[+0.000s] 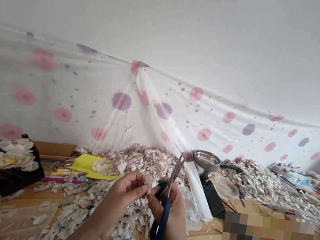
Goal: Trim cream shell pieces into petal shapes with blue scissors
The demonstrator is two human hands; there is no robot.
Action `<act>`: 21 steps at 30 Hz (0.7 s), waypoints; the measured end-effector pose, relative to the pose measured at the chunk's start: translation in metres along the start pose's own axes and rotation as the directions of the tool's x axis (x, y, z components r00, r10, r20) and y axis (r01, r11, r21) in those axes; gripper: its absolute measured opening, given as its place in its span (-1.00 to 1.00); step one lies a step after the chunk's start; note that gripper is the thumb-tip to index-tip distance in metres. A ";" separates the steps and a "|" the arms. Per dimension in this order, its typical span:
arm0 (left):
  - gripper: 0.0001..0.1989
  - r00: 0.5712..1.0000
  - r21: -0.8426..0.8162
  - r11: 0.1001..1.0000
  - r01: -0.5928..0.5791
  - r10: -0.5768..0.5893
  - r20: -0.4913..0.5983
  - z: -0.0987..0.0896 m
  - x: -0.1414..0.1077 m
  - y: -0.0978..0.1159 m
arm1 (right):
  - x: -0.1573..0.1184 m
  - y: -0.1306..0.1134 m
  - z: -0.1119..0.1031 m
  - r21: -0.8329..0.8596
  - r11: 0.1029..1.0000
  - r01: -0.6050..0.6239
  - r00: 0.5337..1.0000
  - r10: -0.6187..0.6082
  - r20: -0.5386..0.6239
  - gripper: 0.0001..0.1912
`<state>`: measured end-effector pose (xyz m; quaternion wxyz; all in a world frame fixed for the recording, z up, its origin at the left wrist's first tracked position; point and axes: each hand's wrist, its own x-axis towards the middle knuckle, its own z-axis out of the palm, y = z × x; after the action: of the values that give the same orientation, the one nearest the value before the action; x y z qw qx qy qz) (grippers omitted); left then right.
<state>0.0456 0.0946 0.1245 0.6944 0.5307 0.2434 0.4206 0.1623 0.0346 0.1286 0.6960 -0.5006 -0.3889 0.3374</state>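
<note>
Near the middle of the view, my left hand (129, 191) pinches a small pale petal-like piece (148, 183) between thumb and fingertips. My right hand (172, 210) holds scissors (165, 213) with dark blue handles, their slightly parted blades pointing up. The right thumb and fingertips lie close to the same pale piece; whether they touch it is unclear. Below and behind both hands spread heaps of whitish and brownish petal-like flakes (142, 159).
Stacked metal bowls (206, 161), a black flat object (213, 198) and a clear lid (226, 187) stand right of my hands. Further right is another flake pile (256, 180). Yellow sheets (88, 164) and white flowers (15, 152) lie left. Flower-patterned plastic (91, 97) covers the lower wall.
</note>
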 end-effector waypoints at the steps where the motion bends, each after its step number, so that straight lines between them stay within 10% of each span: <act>1: -0.87 1.000 0.007 1.000 -0.007 0.007 0.008 0.000 0.000 0.000 | -0.001 -0.001 0.000 0.003 1.000 0.003 1.000 -0.003 0.000 -0.68; 10: -0.81 0.997 -0.245 0.966 0.081 -0.079 0.015 0.006 -0.002 0.001 | -0.001 0.008 -0.006 0.289 0.955 -0.063 0.988 0.019 0.153 -0.64; 21: -0.76 0.985 -0.080 0.997 0.008 0.006 0.173 0.001 -0.004 0.000 | -0.006 0.007 -0.008 0.483 0.836 -0.261 0.951 0.137 0.276 -0.70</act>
<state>0.0441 0.0910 0.1240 0.7341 0.5367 0.1653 0.3819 0.1658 0.0276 0.1190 0.7151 -0.2918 -0.3081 0.5555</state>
